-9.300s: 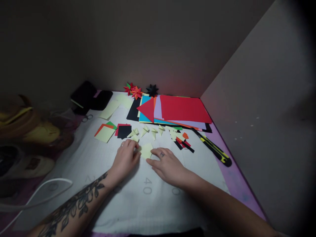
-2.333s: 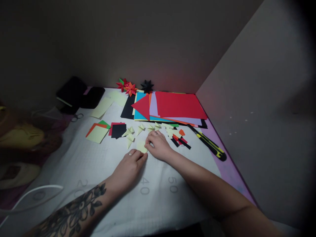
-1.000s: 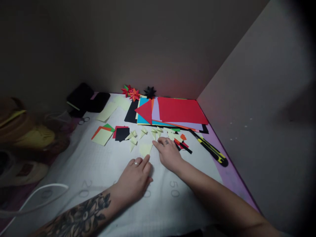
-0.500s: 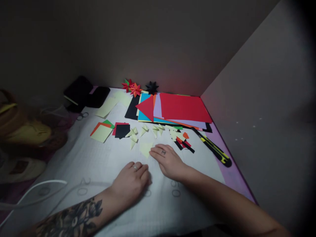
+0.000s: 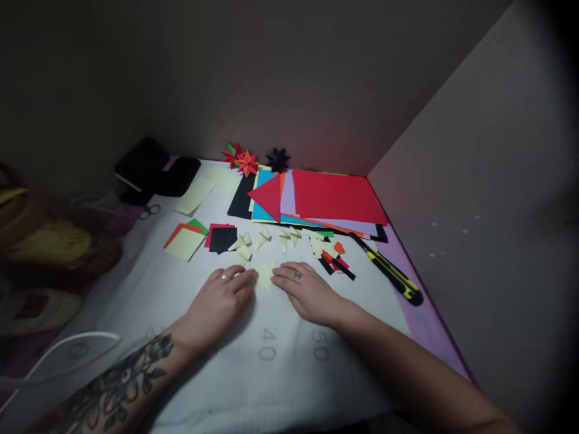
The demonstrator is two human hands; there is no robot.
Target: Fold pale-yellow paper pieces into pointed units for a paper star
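Note:
A small sheet of pale yellow paper [image 5: 266,275], partly folded with a point toward me, lies flat on the white covering. My right hand [image 5: 307,292] grips its right edge, fingers together and thumb hidden beneath. At the left edge, my left hand [image 5: 221,298] has its bent fingers closed on the paper; its thumb is hidden. Just beyond lie several folded pale yellow paper pieces [image 5: 263,237], one partly covered by my left fingers.
A yellow-black utility knife [image 5: 389,271] lies right, beside coloured paper scraps [image 5: 332,256]. Coloured sheets [image 5: 339,196] are stacked behind, near folded paper stars [image 5: 247,163]. Paper squares [image 5: 185,243], scissors [image 5: 149,211] and a white cable [image 5: 67,349] lie to the left.
My left hand has moved forward and left, from the bare covering to the paper's left edge. My right hand stays at the right edge, nearly unmoved.

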